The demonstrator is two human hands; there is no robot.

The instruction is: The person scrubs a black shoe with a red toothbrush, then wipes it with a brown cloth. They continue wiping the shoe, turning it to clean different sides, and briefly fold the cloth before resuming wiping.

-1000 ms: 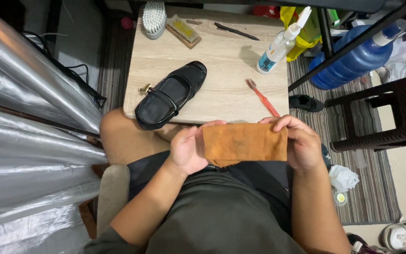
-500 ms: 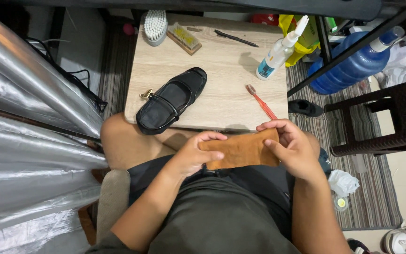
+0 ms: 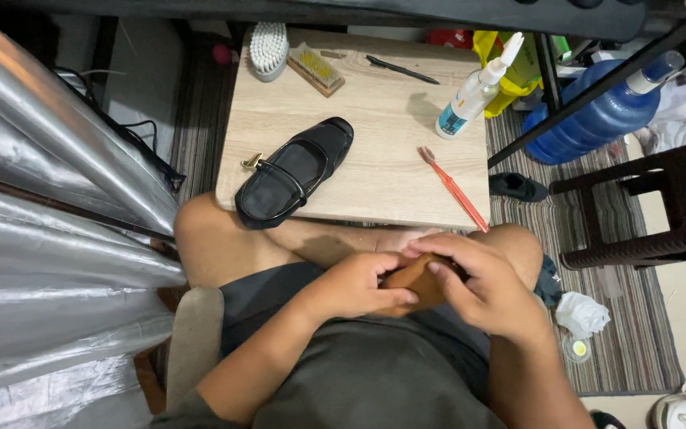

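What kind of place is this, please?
Probably a small home corner used for shoe care: a low wooden table holds a black shoe, brushes and a spray bottle.

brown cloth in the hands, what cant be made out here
- Brown cloth, head view: mostly covered by the left hand and right hand; its full shape and folds are hidden.
- Black shoe, head view: seen from above only, so its sole is hidden.
- Spray bottle, head view: label too small to make out.
- Blue water jug, head view: partly hidden behind a dark bar.
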